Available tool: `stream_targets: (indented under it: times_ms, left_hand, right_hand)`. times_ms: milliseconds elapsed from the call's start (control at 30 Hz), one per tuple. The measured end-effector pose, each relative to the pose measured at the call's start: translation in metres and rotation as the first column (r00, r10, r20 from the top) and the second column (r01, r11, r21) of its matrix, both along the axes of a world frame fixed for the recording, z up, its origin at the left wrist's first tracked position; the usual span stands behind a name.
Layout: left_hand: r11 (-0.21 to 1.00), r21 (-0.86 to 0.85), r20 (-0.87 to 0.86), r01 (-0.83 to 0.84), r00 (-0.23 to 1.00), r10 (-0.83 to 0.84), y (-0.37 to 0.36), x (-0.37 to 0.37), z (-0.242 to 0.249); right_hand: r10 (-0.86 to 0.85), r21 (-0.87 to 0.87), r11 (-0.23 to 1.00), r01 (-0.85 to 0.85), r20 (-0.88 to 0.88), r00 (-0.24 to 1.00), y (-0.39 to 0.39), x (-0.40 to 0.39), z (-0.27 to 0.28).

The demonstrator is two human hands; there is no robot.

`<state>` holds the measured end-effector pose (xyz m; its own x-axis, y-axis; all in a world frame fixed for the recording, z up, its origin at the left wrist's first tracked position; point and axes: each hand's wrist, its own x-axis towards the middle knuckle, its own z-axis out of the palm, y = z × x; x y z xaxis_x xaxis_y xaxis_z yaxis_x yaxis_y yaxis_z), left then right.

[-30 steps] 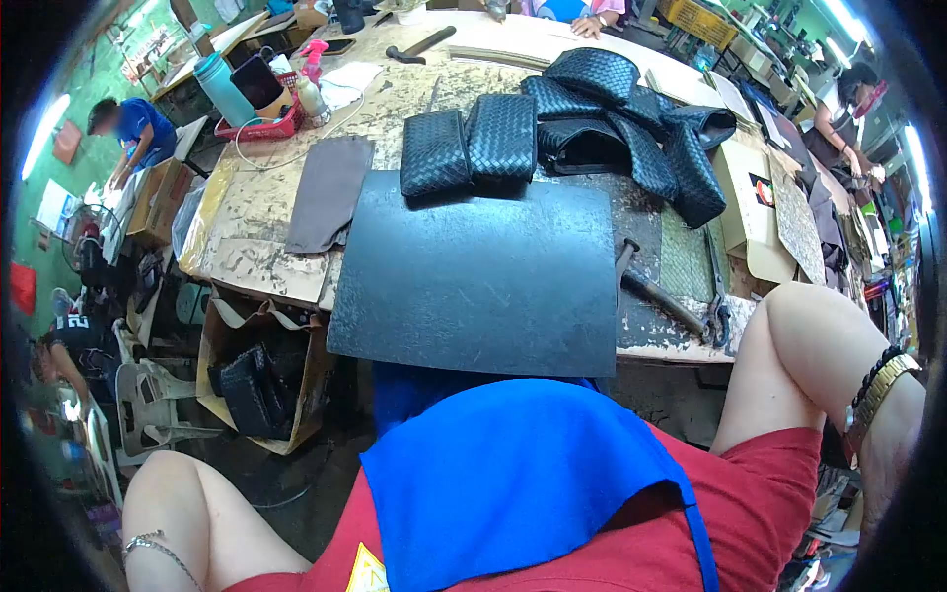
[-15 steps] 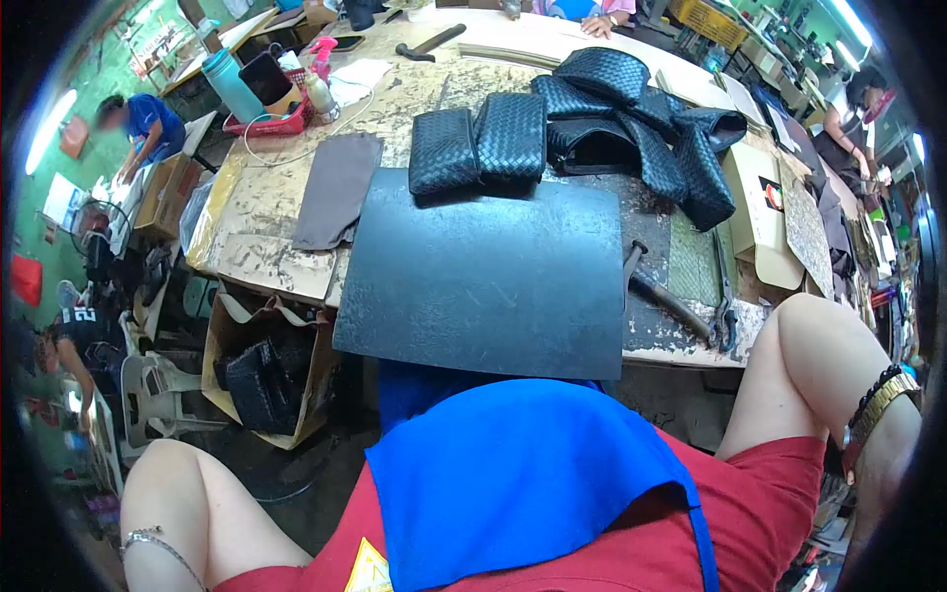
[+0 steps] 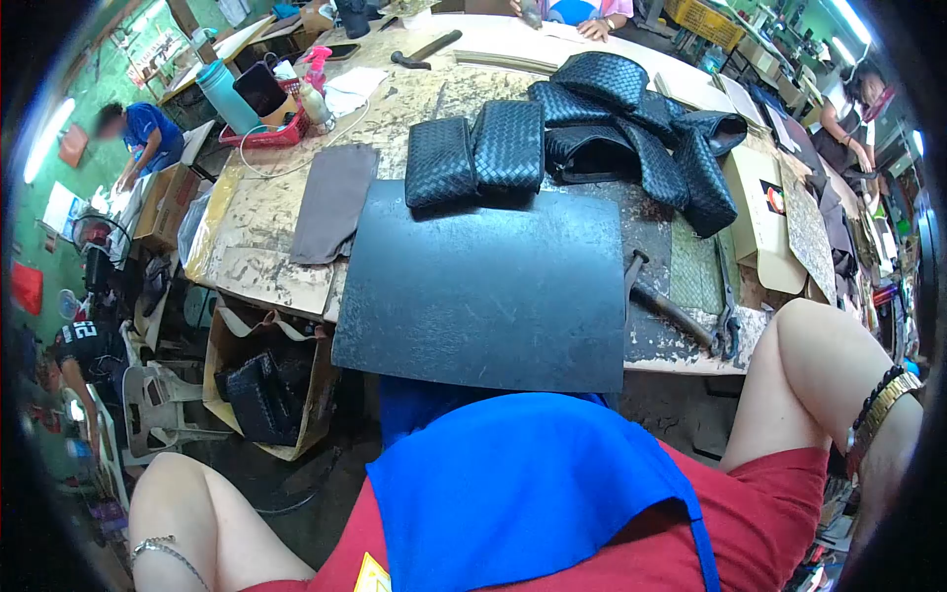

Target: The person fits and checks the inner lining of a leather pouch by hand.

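Neither of my hands shows. My left forearm (image 3: 182, 513), with a thin bracelet at the wrist, is bent at the lower left. At the right edge is my right forearm (image 3: 829, 385), bent too, with a gold watch and dark beads. Both hands run out of the picture. A blue apron (image 3: 533, 493) over a red shirt fills the bottom. In front of me a black mat (image 3: 483, 286) lies on the worn table (image 3: 266, 266). Two black woven pouches (image 3: 473, 158) rest on its far edge.
A pile of black woven bags (image 3: 631, 118) lies behind the mat; a hammer (image 3: 671, 306) and pliers (image 3: 725, 296) to its right, a brown cloth (image 3: 330, 202) to its left. A cardboard box (image 3: 261, 385) sits under the table. Other people work at the left (image 3: 143, 133) and right (image 3: 858, 109).
The view has shifted slightly, with the table sitting a little lower in the picture. My arms keep their pose and nothing on the table has moved.
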<state>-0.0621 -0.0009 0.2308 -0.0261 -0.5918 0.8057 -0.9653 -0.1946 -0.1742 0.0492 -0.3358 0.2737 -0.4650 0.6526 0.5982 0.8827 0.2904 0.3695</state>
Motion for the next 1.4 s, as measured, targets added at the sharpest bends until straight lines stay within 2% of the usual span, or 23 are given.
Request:
stream_targets:
  times_ms: [167, 267, 333, 367, 400, 433, 500, 567, 633, 733, 833, 900, 967, 1000, 1033, 1067, 1100, 1133, 1167, 1233, 1300, 1367, 1400]
  left_hand:
    - [0.986, -0.145, 0.006, 0.084, 0.996, -0.084, 0.032, -0.034, 0.022]
    - [0.900, -0.414, 0.027, 0.134, 0.991, -0.135, 0.061, -0.047, 0.022]
    - [0.812, -0.579, -0.025, 0.066, 0.995, -0.098, 0.075, -0.026, 0.000]
    - [0.814, -0.572, -0.059, -0.098, 0.995, 0.078, 0.080, -0.001, -0.013]
    - [0.772, -0.546, -0.132, -0.326, 0.943, 0.304, 0.085, 0.037, -0.042]
    - [0.714, -0.496, -0.212, -0.493, 0.867, 0.451, 0.087, 0.069, -0.071]
    - [0.620, -0.348, -0.477, -0.704, 0.702, 0.529, 0.071, 0.119, -0.130]
    - [0.619, -0.215, -0.639, -0.756, 0.588, 0.496, 0.070, 0.159, -0.182]
    - [0.629, -0.006, -0.622, -0.778, 0.495, 0.607, 0.075, 0.190, -0.223]
    - [0.508, 0.270, -0.645, -0.818, 0.238, 0.726, 0.076, 0.217, -0.264]
    - [0.438, 0.366, -0.634, -0.821, 0.125, 0.763, 0.080, 0.237, -0.282]
    - [0.504, 0.311, -0.630, -0.806, 0.223, 0.744, 0.092, 0.248, -0.304]
    - [0.492, 0.260, -0.657, -0.831, 0.221, 0.721, 0.095, 0.247, -0.310]
    - [0.484, 0.232, -0.666, -0.844, 0.224, 0.711, 0.094, 0.246, -0.312]
    - [0.470, 0.206, -0.673, -0.858, 0.225, 0.705, 0.096, 0.244, -0.312]
    - [0.470, 0.185, -0.687, -0.863, 0.228, 0.690, 0.096, 0.242, -0.312]
    - [0.477, 0.163, -0.703, -0.863, 0.238, 0.670, 0.095, 0.239, -0.311]
    - [0.478, 0.137, -0.706, -0.868, 0.253, 0.661, 0.094, 0.235, -0.311]
    - [0.485, 0.114, -0.708, -0.867, 0.271, 0.652, 0.093, 0.232, -0.311]
    - [0.495, 0.101, -0.720, -0.863, 0.280, 0.634, 0.092, 0.223, -0.311]
    - [0.483, 0.025, -0.823, -0.875, 0.257, 0.507, 0.086, 0.207, -0.307]
    - [0.448, -0.004, -0.861, -0.894, 0.232, 0.454, 0.080, 0.190, -0.304]
    - [0.438, -0.037, -0.882, -0.898, 0.235, 0.408, 0.079, 0.181, -0.305]
  right_hand:
    - [0.008, 0.022, 1.000, -0.007, -0.032, 0.999, 0.001, 0.006, -0.001]
    - [0.014, 0.026, 1.000, -0.013, -0.034, 0.999, 0.000, 0.008, 0.000]
    - [0.015, 0.027, 1.000, -0.014, -0.034, 0.999, 0.000, 0.008, 0.000]
    - [0.019, 0.028, 0.999, -0.018, -0.026, 0.999, -0.001, 0.008, 0.000]
    - [0.018, 0.026, 1.000, -0.017, -0.026, 0.999, 0.000, 0.008, -0.001]
    - [0.020, 0.029, 0.999, -0.020, -0.025, 0.999, 0.000, 0.008, 0.000]
    - [0.021, 0.026, 0.999, -0.021, -0.017, 1.000, 0.002, 0.006, 0.001]
    - [0.031, 0.029, 0.999, -0.031, -0.013, 0.999, 0.003, 0.005, 0.001]
    - [0.039, 0.035, 0.999, -0.039, -0.011, 0.999, 0.001, 0.004, 0.001]
    - [0.050, 0.059, 0.997, -0.050, -0.006, 0.999, -0.001, 0.005, 0.001]
    - [0.059, 0.162, 0.985, -0.057, -0.008, 0.998, -0.011, 0.012, -0.005]
    - [0.064, 0.361, 0.932, -0.043, -0.047, 0.997, -0.018, 0.032, -0.020]
    - [0.109, 0.583, 0.811, 0.038, -0.215, 0.971, -0.010, 0.066, -0.057]
    - [0.175, 0.642, 0.759, 0.110, -0.364, 0.915, 0.002, 0.089, -0.084]
    - [0.250, 0.621, 0.761, 0.191, -0.551, 0.796, 0.024, 0.117, -0.116]
    - [0.187, 0.412, 0.859, 0.305, -0.805, 0.563, 0.055, 0.144, -0.147]
    - [-0.186, -0.043, 0.855, 0.516, -0.955, 0.229, 0.092, 0.159, -0.163]
    - [-0.579, -0.216, 0.653, 0.726, -0.760, 0.295, 0.116, 0.180, -0.203]
    - [-0.374, -0.316, 0.764, 0.563, -0.927, -0.012, 0.132, 0.205, -0.258]
    - [-0.423, -0.476, 0.664, 0.577, -0.875, -0.236, 0.164, 0.215, -0.303]
    - [-0.376, -0.406, 0.700, 0.587, -0.909, -0.180, 0.183, 0.230, -0.340]
    - [-0.147, -0.198, 0.795, 0.574, -0.980, -0.134, 0.196, 0.248, -0.351]
    - [-0.062, -0.137, 0.809, 0.572, -0.987, -0.149, 0.201, 0.264, -0.360]
